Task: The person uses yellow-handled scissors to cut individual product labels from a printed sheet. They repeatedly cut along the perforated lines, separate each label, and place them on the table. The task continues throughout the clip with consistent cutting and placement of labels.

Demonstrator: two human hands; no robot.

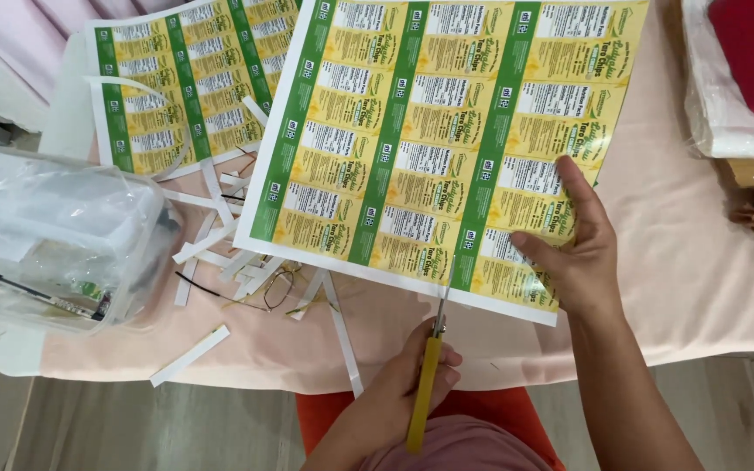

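A large sheet of yellow and green printed labels (412,131) lies on the table covered in pale pink cloth (700,262). My right hand (573,253) presses flat on the sheet's lower right part, thumb pointing left. At the table's near edge, my left hand (412,375) grips yellow-handled scissors (429,366). Their blades point up into the sheet's bottom edge, along a green stripe between two label columns.
A second label sheet (176,78) lies at the upper left. Several white paper strips (220,235) and a pair of eyeglasses (259,292) sit below it. A clear plastic container (54,235) holding a pen stands at the left. A plastic-wrapped stack (735,96) sits at the right.
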